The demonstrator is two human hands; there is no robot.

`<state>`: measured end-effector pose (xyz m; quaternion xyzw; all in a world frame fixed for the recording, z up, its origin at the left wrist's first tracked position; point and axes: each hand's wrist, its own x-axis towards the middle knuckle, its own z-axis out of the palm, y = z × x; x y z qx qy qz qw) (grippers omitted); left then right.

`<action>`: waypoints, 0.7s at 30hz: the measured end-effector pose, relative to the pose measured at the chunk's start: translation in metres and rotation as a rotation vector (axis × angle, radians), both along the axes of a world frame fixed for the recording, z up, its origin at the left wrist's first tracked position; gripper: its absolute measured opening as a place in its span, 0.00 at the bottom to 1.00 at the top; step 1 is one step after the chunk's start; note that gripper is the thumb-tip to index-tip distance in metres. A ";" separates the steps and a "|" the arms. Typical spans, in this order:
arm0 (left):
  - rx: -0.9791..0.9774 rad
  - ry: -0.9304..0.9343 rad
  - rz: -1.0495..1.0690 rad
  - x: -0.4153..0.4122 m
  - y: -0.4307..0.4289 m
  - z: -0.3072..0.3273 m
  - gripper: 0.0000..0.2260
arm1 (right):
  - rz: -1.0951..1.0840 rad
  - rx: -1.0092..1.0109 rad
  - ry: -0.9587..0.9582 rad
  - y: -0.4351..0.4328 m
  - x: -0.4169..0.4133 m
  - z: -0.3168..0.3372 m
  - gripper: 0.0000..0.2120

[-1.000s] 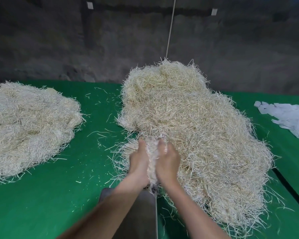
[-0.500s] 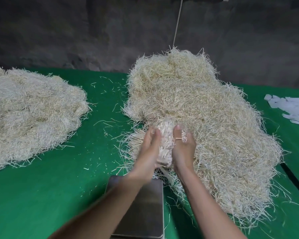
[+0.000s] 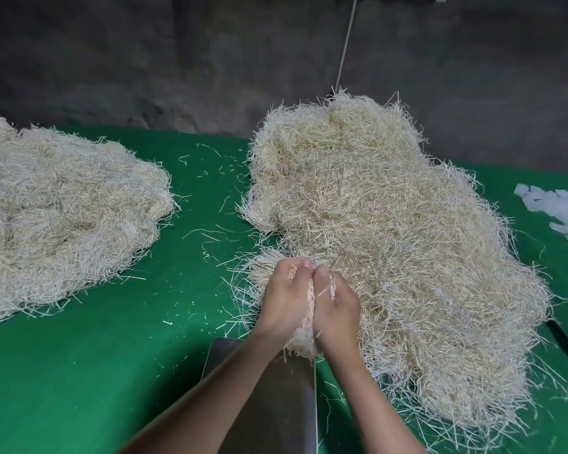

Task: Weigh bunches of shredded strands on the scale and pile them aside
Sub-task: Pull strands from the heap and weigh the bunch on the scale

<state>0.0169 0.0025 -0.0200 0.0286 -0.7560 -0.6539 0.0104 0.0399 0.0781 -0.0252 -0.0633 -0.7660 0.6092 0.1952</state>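
Over the scale (image 3: 276, 404), left hand (image 3: 286, 296), right hand (image 3: 336, 306) closer round bunch (image 3: 300, 347)

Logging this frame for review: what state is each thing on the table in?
Scale: pan bare where visible.
Left hand: grips the bunch.
Right hand: grips the bunch too.
Bunch: squeezed between them, over the scale's far edge.
Big pile: loose, beside the scale.
Left pile: heaped, untouched.

Pale straw-coloured strands (image 3: 391, 244) on a plain green cloth (image 3: 79, 371), grey steel scale (image 3: 276, 404), white scraps (image 3: 558, 208).
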 end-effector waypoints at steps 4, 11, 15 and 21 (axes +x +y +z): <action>0.224 -0.129 0.004 0.013 0.003 -0.004 0.32 | -0.214 -0.258 -0.118 0.010 -0.022 -0.001 0.15; 0.161 -0.072 0.321 -0.008 0.005 -0.007 0.14 | 0.008 -0.001 -0.039 -0.017 0.005 -0.017 0.13; 0.022 0.080 0.254 -0.010 0.004 -0.010 0.25 | 0.188 -0.054 -0.243 0.012 0.001 -0.013 0.25; -0.130 0.090 0.094 -0.018 -0.002 -0.008 0.27 | 0.431 -0.314 -0.382 0.025 0.005 -0.002 0.39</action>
